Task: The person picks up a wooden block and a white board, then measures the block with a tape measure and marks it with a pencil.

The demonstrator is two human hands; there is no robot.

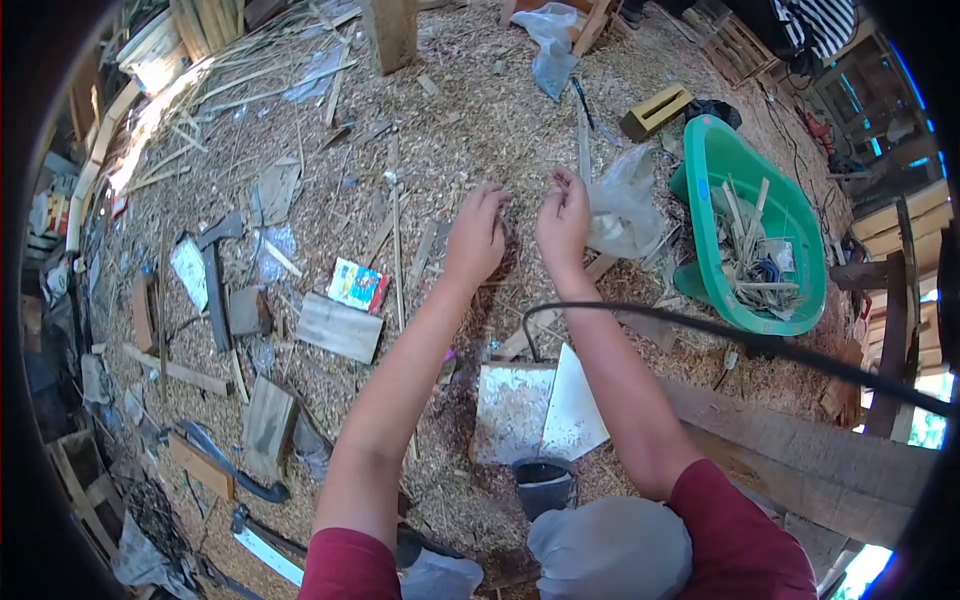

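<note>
Step in hand, as judged: picking at the sawdust-strewn workshop floor, left hand curled knuckles-up, grip untellable, right hand pinching a thin pale splinter beside a crumpled clear plastic bag; next likely calls for a fine fingertip hold.

Short dark-red sleeves, bare forearms, grey trousers over the knees.

Thin strip pinched upright in right hand (pale, tiny).
</note>
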